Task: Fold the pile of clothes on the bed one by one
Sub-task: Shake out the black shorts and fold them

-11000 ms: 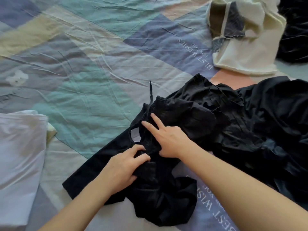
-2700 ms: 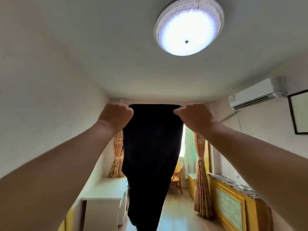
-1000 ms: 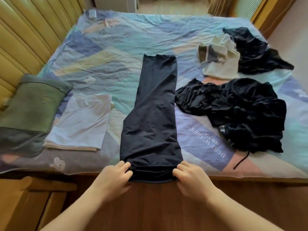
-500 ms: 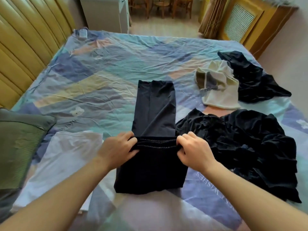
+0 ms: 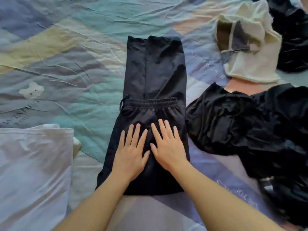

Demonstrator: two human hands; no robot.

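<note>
We have the black trousers [image 5: 155,77] laid lengthwise in the middle of the patchwork bedsheet [image 5: 66,52], folded over on themselves so the elastic waistband [image 5: 150,102] lies across the legs about halfway up, with its drawstring looping out at the waistband's 9 o'clock end. Our left hand [image 5: 130,154] rests flat on the folded-over layer, fingers straight and slightly spread, pointing toward 12 o'clock. Our right hand [image 5: 166,147] lies flat just beside it at 3 o'clock, fingers likewise straight and fanned, thumbs nearly touching. Both palms press on the cloth below the waistband; neither hand pinches anything.

At 3 o'clock from the trousers, touching their edge, sits the crumpled heap of black clothes [image 5: 250,130], running toward 5 o'clock. At 1 o'clock lies a cream garment [image 5: 250,55] with a darker lining showing, well apart from the trousers, and past it at 2 o'clock another black garment [image 5: 293,39] reaches the frame edge. At 8 o'clock lies a folded white garment [image 5: 33,164], near the trousers but not touching them. A small white bear motif [image 5: 31,90] shows on the sheet at 10 o'clock.
</note>
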